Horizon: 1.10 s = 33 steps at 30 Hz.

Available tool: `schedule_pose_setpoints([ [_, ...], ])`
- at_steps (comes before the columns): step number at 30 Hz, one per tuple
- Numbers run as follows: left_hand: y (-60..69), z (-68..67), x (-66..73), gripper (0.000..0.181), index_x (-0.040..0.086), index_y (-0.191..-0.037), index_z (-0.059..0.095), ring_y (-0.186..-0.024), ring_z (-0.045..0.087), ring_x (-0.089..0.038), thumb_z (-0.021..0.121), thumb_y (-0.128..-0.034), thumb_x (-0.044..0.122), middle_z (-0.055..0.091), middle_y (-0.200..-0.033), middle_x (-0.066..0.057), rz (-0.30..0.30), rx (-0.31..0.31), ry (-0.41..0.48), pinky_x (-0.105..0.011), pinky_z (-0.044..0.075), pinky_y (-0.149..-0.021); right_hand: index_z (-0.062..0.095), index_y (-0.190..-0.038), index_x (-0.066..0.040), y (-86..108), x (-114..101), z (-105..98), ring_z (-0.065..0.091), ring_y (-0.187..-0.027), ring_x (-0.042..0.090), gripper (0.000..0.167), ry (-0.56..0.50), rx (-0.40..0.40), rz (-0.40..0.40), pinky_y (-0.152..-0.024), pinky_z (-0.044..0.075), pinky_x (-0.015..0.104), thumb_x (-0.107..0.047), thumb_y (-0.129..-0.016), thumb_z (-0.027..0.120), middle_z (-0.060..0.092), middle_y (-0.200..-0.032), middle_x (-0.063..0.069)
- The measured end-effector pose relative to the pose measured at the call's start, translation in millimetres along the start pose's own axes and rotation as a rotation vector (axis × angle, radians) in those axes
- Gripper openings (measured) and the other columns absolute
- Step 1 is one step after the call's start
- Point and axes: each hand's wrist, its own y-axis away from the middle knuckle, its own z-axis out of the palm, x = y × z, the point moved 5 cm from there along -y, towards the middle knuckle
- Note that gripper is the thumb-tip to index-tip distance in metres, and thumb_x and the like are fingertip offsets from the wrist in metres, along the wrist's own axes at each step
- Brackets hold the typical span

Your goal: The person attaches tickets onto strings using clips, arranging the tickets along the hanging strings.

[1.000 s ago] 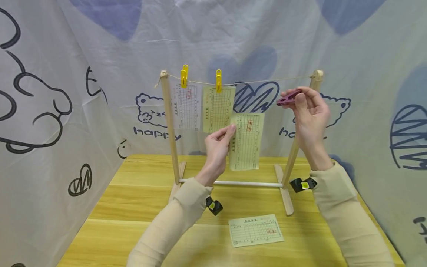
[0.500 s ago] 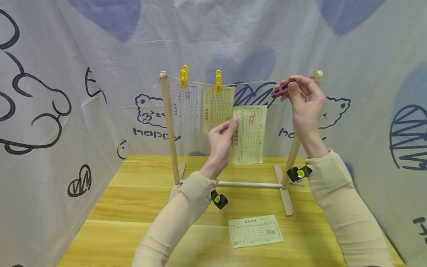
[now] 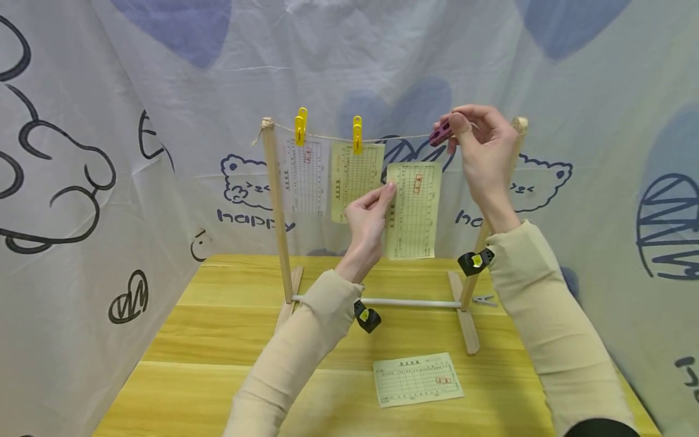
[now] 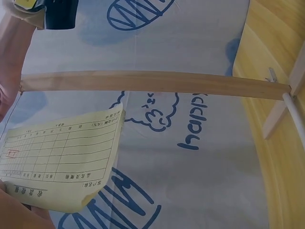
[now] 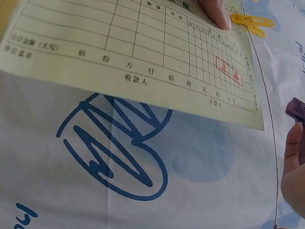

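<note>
My left hand pinches the left edge of a pale yellow receipt slip, which hangs upright just below the string. In the right wrist view the same receipt slip shows a red stamp near one end. Up by the string, my right hand holds a purple clothespin between thumb and fingers. On the string's left part, two yellow clothespins hold a white slip and another yellow slip. The left wrist view shows the held slip with one corner curling.
A wooden stand with a left post and a right post carries the string; a white rod joins its feet. One more slip lies flat on the wooden table. A grey clothespin sits beside the right post.
My left hand has raised the slip up and slightly right, closer to the string. My right hand has moved up and left with the purple clothespin, uncovering the grey clothespin on the table.
</note>
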Motion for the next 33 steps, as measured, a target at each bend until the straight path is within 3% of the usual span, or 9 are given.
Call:
schedule_pose_setpoints([
  [5,-1.7,3.8,1.2,0.025,0.002,-0.111,0.075,-0.083,0.074,-0.007,0.074,-0.0921,0.018,0.076,-0.109,-0.015,0.003,-0.003,-0.015,-0.026,0.061,-0.086,0.073,-0.102,-0.008,-7.5,3.2,2.8,0.069,-0.071,0.011,0.015,0.082,0.009,0.074,-0.052,0.049,0.021,-0.019,-0.092,0.071,0.077,-0.089,-0.004],
  [9,-3.7,5.6,2.4,0.024,0.003,-0.11,0.075,-0.082,0.075,-0.009,0.075,-0.0915,0.019,0.077,-0.107,-0.015,0.011,0.011,-0.021,-0.026,0.062,-0.083,0.072,-0.1,-0.008,-13.3,2.4,8.3,0.069,-0.068,0.009,0.013,0.123,-0.015,0.028,-0.043,0.044,0.02,-0.019,-0.094,0.07,0.077,-0.087,-0.008],
  [12,-5.5,7.0,3.0,0.024,0.003,-0.109,0.076,-0.083,0.075,-0.01,0.075,-0.0912,0.02,0.077,-0.107,-0.015,0.017,0.019,-0.023,-0.026,0.062,-0.083,0.072,-0.097,-0.004,-17.3,1.1,13.0,0.062,-0.056,0.006,0.012,0.13,-0.02,-0.034,-0.037,0.038,0.02,-0.015,-0.095,0.069,0.076,-0.083,-0.011],
  [17,-7.9,9.0,5.9,0.024,0.003,-0.109,0.075,-0.086,0.076,-0.01,0.075,-0.0911,0.019,0.077,-0.108,-0.013,0.026,0.029,-0.024,-0.025,0.061,-0.085,0.073,-0.093,-0.004,-23.7,2.8,18.4,0.055,-0.049,0.004,0.008,0.13,-0.021,-0.023,-0.038,0.03,0.019,-0.012,-0.093,0.071,0.074,-0.078,-0.012],
  [24,-11.8,11.0,9.6,0.024,0.001,-0.108,0.075,-0.091,0.077,-0.013,0.075,-0.0908,0.018,0.076,-0.109,-0.013,0.047,0.039,-0.028,-0.025,0.061,-0.086,0.074,-0.088,-0.006,-31.5,4.2,23.5,0.068,-0.065,0.006,0.006,0.147,-0.04,0.003,-0.064,0.055,0.017,-0.011,-0.092,0.073,0.073,-0.073,-0.012],
  [33,-15.0,11.6,10.4,0.024,0.003,-0.107,0.076,-0.085,0.076,-0.012,0.076,-0.0905,0.02,0.077,-0.107,-0.012,0.041,0.047,-0.043,-0.026,0.062,-0.083,0.075,-0.09,-0.005,-31.7,2.9,28.8,0.066,-0.063,0.004,0.016,0.302,-0.058,0.092,-0.067,0.056,0.017,-0.021,-0.09,0.075,0.07,-0.071,-0.017],
])
